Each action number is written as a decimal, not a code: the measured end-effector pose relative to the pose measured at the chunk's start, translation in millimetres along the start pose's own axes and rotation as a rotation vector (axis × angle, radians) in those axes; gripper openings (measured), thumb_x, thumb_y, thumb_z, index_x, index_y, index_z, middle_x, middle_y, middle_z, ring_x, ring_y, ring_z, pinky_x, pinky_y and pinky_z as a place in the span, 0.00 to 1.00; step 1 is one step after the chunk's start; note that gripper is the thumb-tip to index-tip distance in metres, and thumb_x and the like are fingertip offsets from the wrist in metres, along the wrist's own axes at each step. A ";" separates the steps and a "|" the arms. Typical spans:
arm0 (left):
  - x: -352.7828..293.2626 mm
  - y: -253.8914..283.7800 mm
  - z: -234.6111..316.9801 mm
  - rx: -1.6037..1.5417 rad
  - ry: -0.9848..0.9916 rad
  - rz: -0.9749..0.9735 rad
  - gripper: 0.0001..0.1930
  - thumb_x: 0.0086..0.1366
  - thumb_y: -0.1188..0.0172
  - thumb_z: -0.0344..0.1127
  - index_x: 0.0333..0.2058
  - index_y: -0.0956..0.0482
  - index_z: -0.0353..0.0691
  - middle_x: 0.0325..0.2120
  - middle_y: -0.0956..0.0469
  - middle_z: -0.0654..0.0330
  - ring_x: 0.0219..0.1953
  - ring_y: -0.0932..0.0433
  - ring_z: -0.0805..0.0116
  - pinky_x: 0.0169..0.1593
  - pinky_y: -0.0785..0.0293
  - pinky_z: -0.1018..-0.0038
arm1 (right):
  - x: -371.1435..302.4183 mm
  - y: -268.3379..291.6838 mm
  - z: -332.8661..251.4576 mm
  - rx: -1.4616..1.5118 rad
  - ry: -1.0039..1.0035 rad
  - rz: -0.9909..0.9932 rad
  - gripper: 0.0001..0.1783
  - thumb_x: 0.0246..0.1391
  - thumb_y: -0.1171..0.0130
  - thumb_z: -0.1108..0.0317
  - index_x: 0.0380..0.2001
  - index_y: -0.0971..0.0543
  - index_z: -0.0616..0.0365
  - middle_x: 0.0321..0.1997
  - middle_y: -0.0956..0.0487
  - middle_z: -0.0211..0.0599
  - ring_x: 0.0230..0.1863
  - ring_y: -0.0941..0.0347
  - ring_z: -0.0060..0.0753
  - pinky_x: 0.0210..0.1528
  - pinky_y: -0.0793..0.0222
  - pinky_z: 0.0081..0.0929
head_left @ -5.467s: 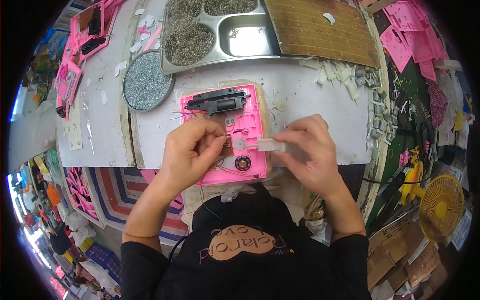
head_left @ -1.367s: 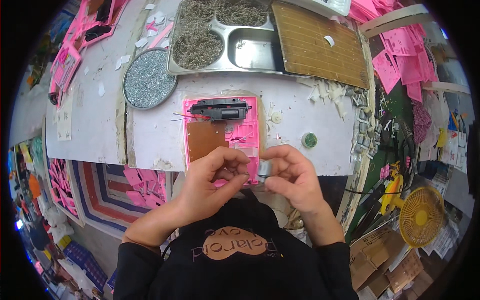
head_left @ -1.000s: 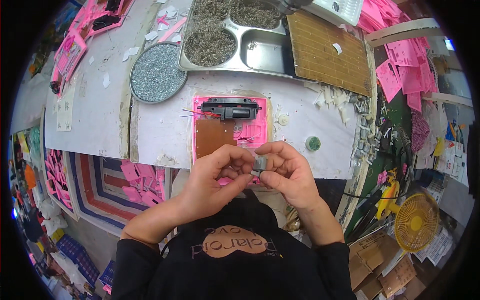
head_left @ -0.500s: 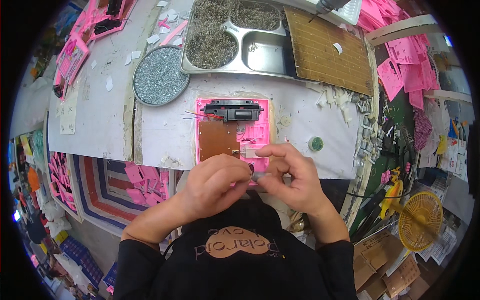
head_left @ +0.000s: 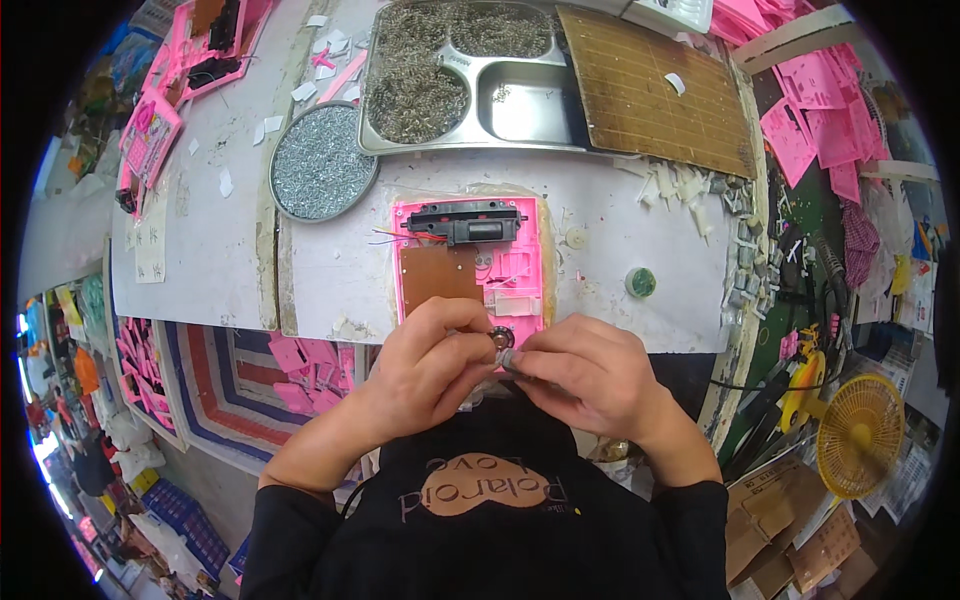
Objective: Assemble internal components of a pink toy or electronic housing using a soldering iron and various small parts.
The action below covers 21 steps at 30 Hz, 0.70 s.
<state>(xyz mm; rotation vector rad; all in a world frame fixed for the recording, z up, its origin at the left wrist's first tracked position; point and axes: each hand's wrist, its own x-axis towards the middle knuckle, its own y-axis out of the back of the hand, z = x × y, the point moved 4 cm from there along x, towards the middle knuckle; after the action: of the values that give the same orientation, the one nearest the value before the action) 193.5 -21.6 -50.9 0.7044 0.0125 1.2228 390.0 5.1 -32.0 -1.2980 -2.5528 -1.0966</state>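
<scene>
My left hand (head_left: pixel 432 362) pinches a small dark round part (head_left: pixel 502 338) with a coppery middle, over the near edge of a pink plastic housing (head_left: pixel 534 255). Against it, the fingertips of my right hand (head_left: pixel 592 372) close on a small grey cylindrical piece (head_left: pixel 509 361). Whether the two pieces are joined I cannot tell. Inside the housing sit a black plastic mechanism (head_left: pixel 482 228) with thin coloured wires, a brown board (head_left: pixel 432 275) and a clear-whitish block (head_left: pixel 517 304). My left hand hides the board's near end.
Beyond the housing stand a round tray of small metal screws (head_left: pixel 322 165) and a steel compartment tray (head_left: pixel 520 143) with springs. A brown board (head_left: pixel 655 90) lies beside it. Small white and grey parts (head_left: pixel 745 250) line the right edge, near a green-topped round container (head_left: pixel 640 283).
My right hand has moved in, its fingers closing together around the grey piece. The dark round part in my left hand now shows more fully. The whole view has shifted slightly.
</scene>
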 end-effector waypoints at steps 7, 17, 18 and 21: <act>14.8 5.4 -1.5 -0.062 0.108 -0.055 0.17 0.49 0.25 0.24 0.38 0.20 0.38 0.44 0.27 0.53 0.42 0.23 0.57 0.41 0.23 0.66 | -14.9 3.6 9.9 -0.002 -0.031 0.074 0.22 0.41 0.26 0.79 0.43 0.18 0.57 0.41 0.18 0.38 0.37 0.19 0.43 0.37 0.21 0.35; 48.5 -18.4 -13.3 0.583 0.059 -0.001 0.16 0.50 0.24 0.41 0.37 0.15 0.44 0.37 0.27 0.63 0.43 0.29 0.60 0.51 0.41 0.59 | -25.2 21.0 18.4 -0.055 -0.070 0.235 0.21 0.41 0.27 0.81 0.42 0.17 0.60 0.39 0.16 0.41 0.33 0.19 0.42 0.35 0.22 0.32; 48.5 -19.7 -14.3 0.574 0.023 -0.005 0.15 0.50 0.24 0.39 0.36 0.15 0.45 0.37 0.27 0.63 0.42 0.29 0.60 0.51 0.41 0.59 | -26.1 23.3 19.2 -0.064 -0.084 0.261 0.21 0.41 0.27 0.81 0.42 0.17 0.60 0.39 0.16 0.41 0.33 0.19 0.42 0.35 0.22 0.32; 44.3 -20.7 -18.0 0.545 -0.087 -0.017 0.13 0.49 0.25 0.36 0.35 0.15 0.46 0.36 0.27 0.65 0.41 0.29 0.61 0.50 0.40 0.59 | -24.4 30.7 25.0 -0.068 -0.071 0.311 0.21 0.42 0.27 0.82 0.43 0.17 0.61 0.38 0.15 0.42 0.33 0.19 0.42 0.36 0.22 0.33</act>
<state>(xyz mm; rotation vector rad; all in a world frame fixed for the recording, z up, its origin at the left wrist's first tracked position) 220.8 22.0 -59.8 1.2272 0.2872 1.1788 434.0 16.1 -42.1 -1.7070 -2.2694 -1.0975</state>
